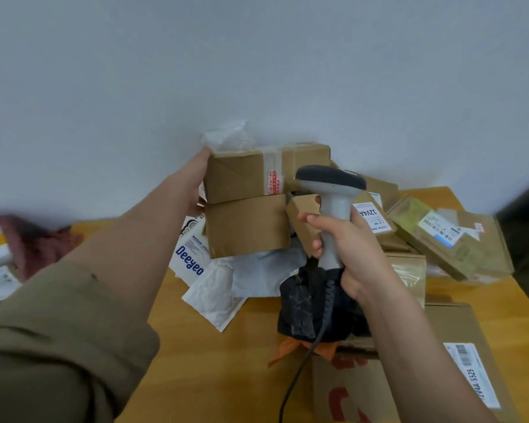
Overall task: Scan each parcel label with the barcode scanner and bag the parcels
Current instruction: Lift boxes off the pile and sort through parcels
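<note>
Scanning step in hand: my left hand (196,181) grips the brown parcel (257,175) raised over the desk (257,315) at far centre, my right hand (348,248) grips the barcode scanner (332,190) just right of it; no label faces the scanner, so turning the parcel comes next, I judge.

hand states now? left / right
Left hand: holds the end of the upper cardboard box; fingers hidden behind it.
Right hand: gripping the barcode scanner by its handle.
</note>
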`<state>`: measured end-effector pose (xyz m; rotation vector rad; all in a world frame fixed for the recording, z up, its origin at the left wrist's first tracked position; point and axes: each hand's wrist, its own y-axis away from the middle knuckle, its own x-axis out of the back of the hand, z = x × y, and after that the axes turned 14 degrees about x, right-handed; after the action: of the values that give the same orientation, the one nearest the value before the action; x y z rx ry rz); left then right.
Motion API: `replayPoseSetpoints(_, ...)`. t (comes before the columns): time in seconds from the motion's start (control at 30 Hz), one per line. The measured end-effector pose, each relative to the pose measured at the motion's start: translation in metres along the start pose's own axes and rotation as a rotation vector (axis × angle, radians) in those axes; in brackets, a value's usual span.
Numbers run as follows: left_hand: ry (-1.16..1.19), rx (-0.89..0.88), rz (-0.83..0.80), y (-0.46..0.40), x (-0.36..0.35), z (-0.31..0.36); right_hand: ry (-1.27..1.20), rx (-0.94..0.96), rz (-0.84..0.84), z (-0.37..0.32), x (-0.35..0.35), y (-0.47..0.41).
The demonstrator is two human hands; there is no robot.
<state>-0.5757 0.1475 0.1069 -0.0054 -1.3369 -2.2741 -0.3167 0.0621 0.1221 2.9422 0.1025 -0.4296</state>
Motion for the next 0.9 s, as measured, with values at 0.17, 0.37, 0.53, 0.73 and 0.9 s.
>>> replayPoseSetpoints(0.17, 0.193, 0.015, -0.146, -0.005, 0.013, -0.015, -0.034, -0.029, -0.011, 0.007, -0.017, -0.006)
replayPoseSetpoints(0.37, 0.419, -0.053, -0.183, -0.008, 0.04, -0.043, -0.041, -0.045, -0.058, 0.024, -0.03, -0.006)
replayPoseSetpoints(0.53, 0.603, -0.079, -0.166, -0.015, 0.088, -0.079, -0.055, -0.083, -0.065, 0.036, -0.048, 0.002)
replayPoseSetpoints(0.73, 0.71, -0.058, -0.351, -0.022, 0.144, -0.13, -0.013, -0.079, -0.11, 0.038, -0.077, 0.021)
replayPoseSetpoints(0.9, 0.764, -0.093, -0.465, -0.032, 0.196, -0.182, -0.002, -0.031, -0.129, 0.046, -0.119, 0.049)
